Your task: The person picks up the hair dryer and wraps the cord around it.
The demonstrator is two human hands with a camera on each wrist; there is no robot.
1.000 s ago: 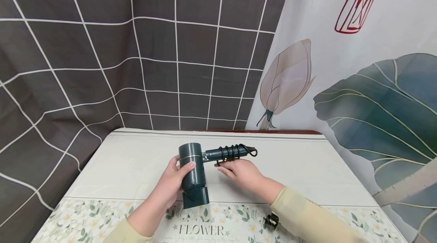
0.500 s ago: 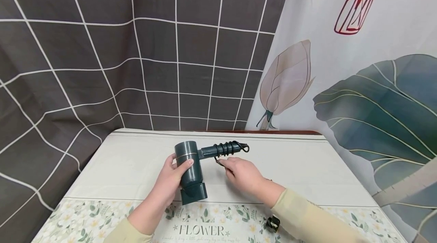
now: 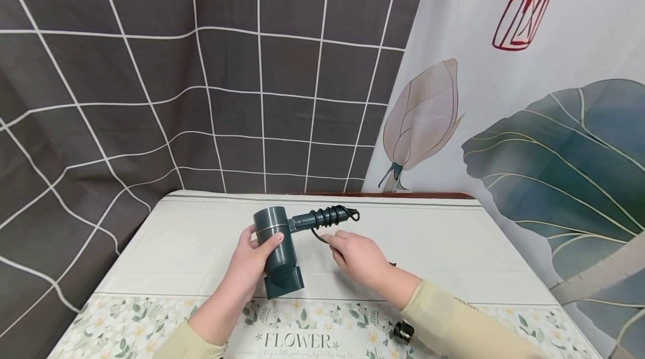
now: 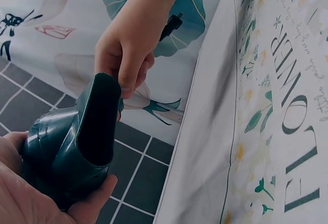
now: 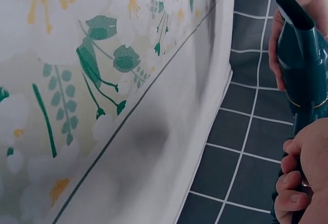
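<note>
A dark teal hair dryer (image 3: 276, 244) is held above the table, its flat nozzle (image 3: 284, 282) pointing toward me. My left hand (image 3: 252, 261) grips the barrel, thumb across the front. Black cord (image 3: 327, 217) winds in several turns round the handle, which points right, and ends in a small loop at the tip. From the handle's inner end a loose stretch of cord runs down to my right hand (image 3: 360, 258), whose curled fingers hold it. Behind that hand, the left wrist view shows a black plug (image 4: 173, 25) sticking out.
The white table cover (image 3: 443, 247) has a floral band with the word FLOWER (image 3: 297, 340) along its near side. A small black device (image 3: 403, 331) shows beside the right sleeve. A dark gridded curtain (image 3: 227, 96) and a white botanical curtain (image 3: 504, 124) hang behind.
The hair dryer has shifted left and slightly away in my left hand. My right hand has drawn down from the handle, and a length of cord now stretches between them.
</note>
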